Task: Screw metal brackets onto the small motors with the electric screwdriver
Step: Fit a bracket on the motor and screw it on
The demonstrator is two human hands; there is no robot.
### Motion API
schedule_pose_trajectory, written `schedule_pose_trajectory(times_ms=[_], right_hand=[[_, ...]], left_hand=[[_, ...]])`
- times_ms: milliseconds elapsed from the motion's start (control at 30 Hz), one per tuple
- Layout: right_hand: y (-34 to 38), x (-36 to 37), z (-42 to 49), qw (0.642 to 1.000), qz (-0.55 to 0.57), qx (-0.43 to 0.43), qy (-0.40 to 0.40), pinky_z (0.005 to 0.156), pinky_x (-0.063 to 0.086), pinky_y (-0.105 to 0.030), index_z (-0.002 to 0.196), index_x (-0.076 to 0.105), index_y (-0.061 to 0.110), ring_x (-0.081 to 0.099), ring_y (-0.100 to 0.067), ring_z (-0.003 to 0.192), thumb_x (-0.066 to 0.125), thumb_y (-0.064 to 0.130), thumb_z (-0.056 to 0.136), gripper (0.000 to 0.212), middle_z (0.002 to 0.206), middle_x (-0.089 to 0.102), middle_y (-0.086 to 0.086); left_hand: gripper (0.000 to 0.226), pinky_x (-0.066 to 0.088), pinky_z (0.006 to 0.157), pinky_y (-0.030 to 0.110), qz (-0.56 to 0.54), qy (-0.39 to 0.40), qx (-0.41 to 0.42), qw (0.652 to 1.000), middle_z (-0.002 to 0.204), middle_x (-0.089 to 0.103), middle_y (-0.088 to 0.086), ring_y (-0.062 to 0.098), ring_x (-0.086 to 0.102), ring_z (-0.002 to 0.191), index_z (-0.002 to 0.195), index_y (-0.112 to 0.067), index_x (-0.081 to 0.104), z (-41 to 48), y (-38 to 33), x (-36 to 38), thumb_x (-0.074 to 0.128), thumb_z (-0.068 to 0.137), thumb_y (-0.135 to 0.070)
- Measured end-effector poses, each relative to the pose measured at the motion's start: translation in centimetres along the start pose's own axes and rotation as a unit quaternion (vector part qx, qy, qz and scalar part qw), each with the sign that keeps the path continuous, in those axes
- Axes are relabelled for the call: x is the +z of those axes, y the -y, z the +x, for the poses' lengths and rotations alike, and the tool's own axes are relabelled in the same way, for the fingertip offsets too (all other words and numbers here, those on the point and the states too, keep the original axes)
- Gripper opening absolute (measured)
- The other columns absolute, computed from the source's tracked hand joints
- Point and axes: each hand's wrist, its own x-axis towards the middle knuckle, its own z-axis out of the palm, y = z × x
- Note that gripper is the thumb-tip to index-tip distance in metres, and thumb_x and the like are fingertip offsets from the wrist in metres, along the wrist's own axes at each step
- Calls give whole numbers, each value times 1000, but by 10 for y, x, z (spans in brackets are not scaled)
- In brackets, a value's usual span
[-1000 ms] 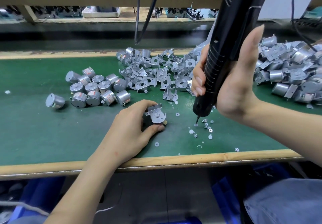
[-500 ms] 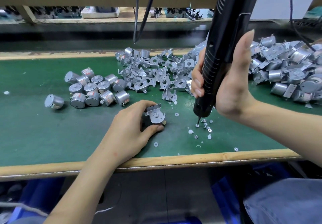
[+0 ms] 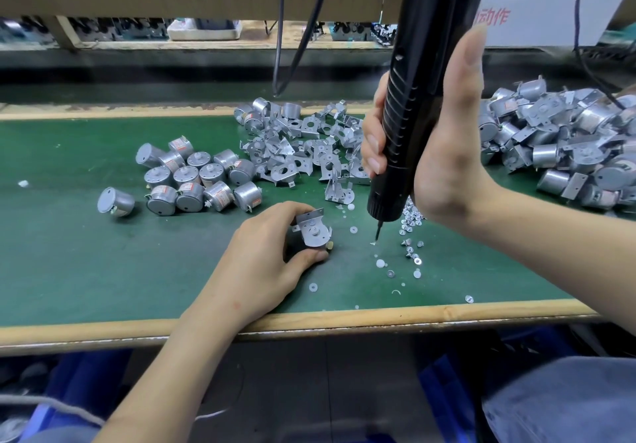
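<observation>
My left hand (image 3: 265,253) grips a small motor with a metal bracket (image 3: 312,230) laid on its top, resting on the green mat. My right hand (image 3: 444,153) is wrapped round the black electric screwdriver (image 3: 409,105), which stands nearly upright. Its bit tip (image 3: 377,234) points down at a loose screw on the mat, right of the held motor and apart from it. More loose screws (image 3: 411,222) lie just right of the bit.
Bare motors (image 3: 192,181) lie at the left, loose brackets (image 3: 299,153) in the middle, and a pile of motors with brackets (image 3: 564,146) at the right. White washers (image 3: 380,263) dot the mat near the wooden front edge (image 3: 344,315). Cables (image 3: 296,29) hang at the back.
The screwdriver has shifted a little to the left, its bit now over a single screw left of the screw heap. My left hand and the motor have stayed put.
</observation>
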Motion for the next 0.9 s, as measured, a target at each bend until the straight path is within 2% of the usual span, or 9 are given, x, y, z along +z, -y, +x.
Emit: schedule_pose_trajectory(times_ms=[233, 500, 900], right_hand=[[-8, 0, 1, 1000, -3, 6, -1, 51, 38, -33, 75, 51, 13, 41, -23, 45, 51, 89, 55, 79, 54, 47, -9], [-18, -3, 1, 1000, 3, 23, -6, 50, 36, -33, 78, 51, 11, 41, -22, 45, 59, 95, 47, 90, 54, 48, -7], [-20, -4, 1, 1000, 5, 29, -4, 50, 36, -33, 77, 51, 13, 41, -22, 45, 60, 94, 46, 88, 54, 48, -6]], left_hand=[[45, 34, 67, 5, 2, 3, -4, 1000, 75, 48, -30, -14, 49, 76, 118, -29, 58, -1, -1, 0, 79, 80, -39], [46, 34, 67, 4, 6, 8, 0, 1000, 73, 47, -29, -15, 49, 74, 119, -26, 60, 0, -2, -1, 79, 79, -38], [46, 33, 67, 3, 6, 5, 2, 1000, 75, 49, -33, -15, 49, 75, 119, -26, 59, -1, 0, -1, 79, 79, -38]])
